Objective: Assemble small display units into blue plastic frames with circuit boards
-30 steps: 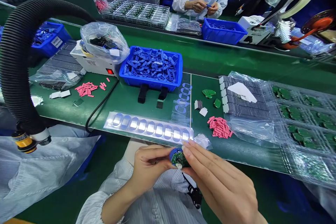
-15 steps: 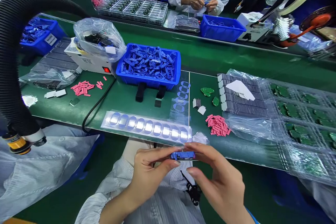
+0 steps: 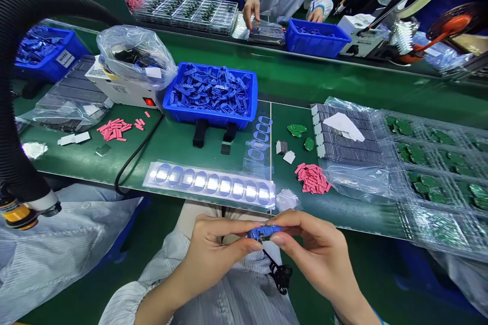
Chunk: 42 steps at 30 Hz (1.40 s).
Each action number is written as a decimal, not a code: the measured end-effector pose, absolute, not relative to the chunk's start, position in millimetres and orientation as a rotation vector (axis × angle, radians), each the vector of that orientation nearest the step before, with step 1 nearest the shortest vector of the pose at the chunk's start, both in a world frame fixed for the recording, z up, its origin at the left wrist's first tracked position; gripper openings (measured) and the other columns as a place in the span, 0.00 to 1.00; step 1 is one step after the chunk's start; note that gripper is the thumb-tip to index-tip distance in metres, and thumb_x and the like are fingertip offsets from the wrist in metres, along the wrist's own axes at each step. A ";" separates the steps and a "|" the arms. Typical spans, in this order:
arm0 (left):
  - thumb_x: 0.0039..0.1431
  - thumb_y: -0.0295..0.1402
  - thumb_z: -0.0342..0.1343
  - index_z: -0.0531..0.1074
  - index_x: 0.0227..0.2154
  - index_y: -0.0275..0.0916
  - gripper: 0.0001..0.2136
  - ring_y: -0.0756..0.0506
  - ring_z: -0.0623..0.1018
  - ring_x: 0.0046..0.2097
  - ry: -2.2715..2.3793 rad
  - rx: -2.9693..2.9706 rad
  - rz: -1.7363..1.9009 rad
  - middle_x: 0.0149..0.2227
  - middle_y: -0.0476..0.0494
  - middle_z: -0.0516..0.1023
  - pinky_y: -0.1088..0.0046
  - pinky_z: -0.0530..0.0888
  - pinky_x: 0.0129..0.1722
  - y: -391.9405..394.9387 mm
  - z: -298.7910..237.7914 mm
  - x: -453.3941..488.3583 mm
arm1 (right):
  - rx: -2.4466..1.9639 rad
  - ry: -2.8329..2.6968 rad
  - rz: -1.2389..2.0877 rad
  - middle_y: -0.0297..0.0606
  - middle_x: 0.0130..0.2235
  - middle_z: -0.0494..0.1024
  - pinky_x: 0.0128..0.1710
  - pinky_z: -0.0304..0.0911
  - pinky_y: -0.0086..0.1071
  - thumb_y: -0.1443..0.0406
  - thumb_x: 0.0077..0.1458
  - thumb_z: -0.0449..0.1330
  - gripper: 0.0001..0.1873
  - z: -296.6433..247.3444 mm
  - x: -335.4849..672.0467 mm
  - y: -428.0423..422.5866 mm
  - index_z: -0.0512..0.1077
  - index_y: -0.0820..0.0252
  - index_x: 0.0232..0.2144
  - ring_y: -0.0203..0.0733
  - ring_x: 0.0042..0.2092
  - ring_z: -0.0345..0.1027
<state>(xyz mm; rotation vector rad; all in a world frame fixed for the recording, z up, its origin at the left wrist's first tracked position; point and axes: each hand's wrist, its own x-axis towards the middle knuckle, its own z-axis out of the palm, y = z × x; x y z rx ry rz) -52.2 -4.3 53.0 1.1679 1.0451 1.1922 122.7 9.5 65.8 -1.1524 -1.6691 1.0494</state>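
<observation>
A small blue plastic housing (image 3: 264, 232) is held between both hands, just past the table's front edge and above my lap. My left hand (image 3: 219, 249) pinches its left end between thumb and fingers. On the right end, the thumb and fingertips of my right hand (image 3: 310, 246) press from below and above. Something dark and thin shows along the housing's lower side, too small to name. Behind the hands lies a strip of oval clear stickers (image 3: 213, 183). Beyond it stands a blue bin (image 3: 209, 117) full of similar blue housings.
Pink strips (image 3: 313, 179), green circuit boards (image 3: 296, 130) and a stack of dark grey pieces (image 3: 346, 137) lie at right, beside clear trays of green boards (image 3: 423, 157). At left hangs a black hose (image 3: 15, 101). A co-worker's hand (image 3: 251, 10) reaches down across the bench.
My right thumb has closed onto the blue housing, which has tilted slightly. The co-worker's hands have moved apart, one lowering to a clear pack and the other to a blue bin.
</observation>
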 end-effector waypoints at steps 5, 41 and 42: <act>0.53 0.25 0.60 0.80 0.38 0.51 0.13 0.52 0.82 0.28 1.153 1.246 1.184 0.30 0.54 0.85 0.85 0.76 0.27 -3.4 53.8 -54.3 | -1.160 -1.673 1.106 0.32 0.31 0.81 0.29 0.73 0.21 0.66 0.52 0.65 0.06 63.8 127.3 13.8 0.77 0.54 0.35 0.34 0.29 0.75; 0.56 0.39 0.58 0.71 0.50 0.50 0.18 0.47 0.83 0.36 1.114 1.879 1.218 0.40 0.48 0.84 0.81 0.79 0.35 10.6 28.7 -72.8 | -0.780 -2.149 0.577 0.43 0.40 0.80 0.39 0.73 0.30 0.59 0.60 0.56 0.17 49.7 138.7 37.3 0.69 0.62 0.48 0.39 0.42 0.75; 0.58 0.39 0.57 0.68 0.53 0.49 0.19 0.46 0.83 0.40 1.184 1.914 1.132 0.44 0.46 0.83 0.79 0.79 0.36 17.1 23.9 -80.8 | -0.819 -2.179 0.550 0.42 0.40 0.80 0.40 0.73 0.31 0.57 0.60 0.56 0.17 47.2 141.6 48.9 0.70 0.61 0.46 0.39 0.42 0.75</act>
